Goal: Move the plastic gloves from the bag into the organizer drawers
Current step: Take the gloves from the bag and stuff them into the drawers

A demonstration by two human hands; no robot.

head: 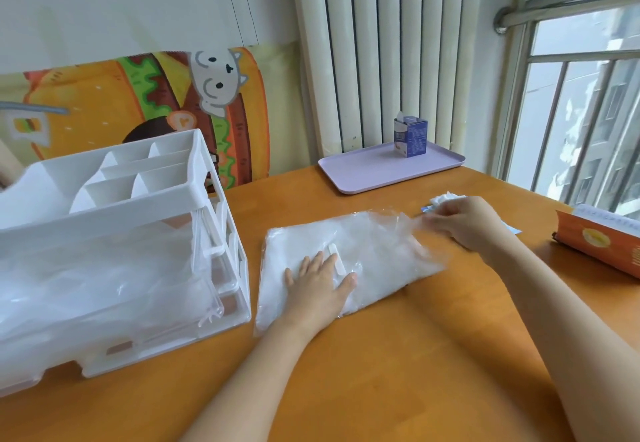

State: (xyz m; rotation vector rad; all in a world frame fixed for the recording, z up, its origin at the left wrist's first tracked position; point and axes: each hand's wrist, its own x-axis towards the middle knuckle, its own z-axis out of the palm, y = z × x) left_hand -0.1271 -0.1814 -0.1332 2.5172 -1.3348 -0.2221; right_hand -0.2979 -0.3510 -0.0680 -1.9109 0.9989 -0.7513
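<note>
Orange wooden tabletop (398, 355) runs up to a wall with a white ribbed radiator (398, 43), a barred window (581, 112) to the right and a cartoon burger mat (104, 105) leaning at the left. On the left part of the tabletop stands the white organizer (138, 206), with divided compartments on top. Its clear upper drawer (104, 278) is pulled out and holds crumpled transparent plastic. Just beside the organizer, in the middle of the tabletop, lies the bag of plastic gloves (374, 251), flat and slanted. The left hand (318, 285) presses down on the bag's near half, its fingers (306, 265) straight and spread, grasping nothing. The right hand (464, 219) is at the bag's far right end, its fingers (436, 221) curled and pinching the loose clear film there; this part is somewhat blurred. Behind that hand lies a crumpled white tissue (446, 198). Farther back a lilac tray (363, 171) carries a small blue carton (410, 136), upright. An orange box (602, 244) lies at the right edge.
</note>
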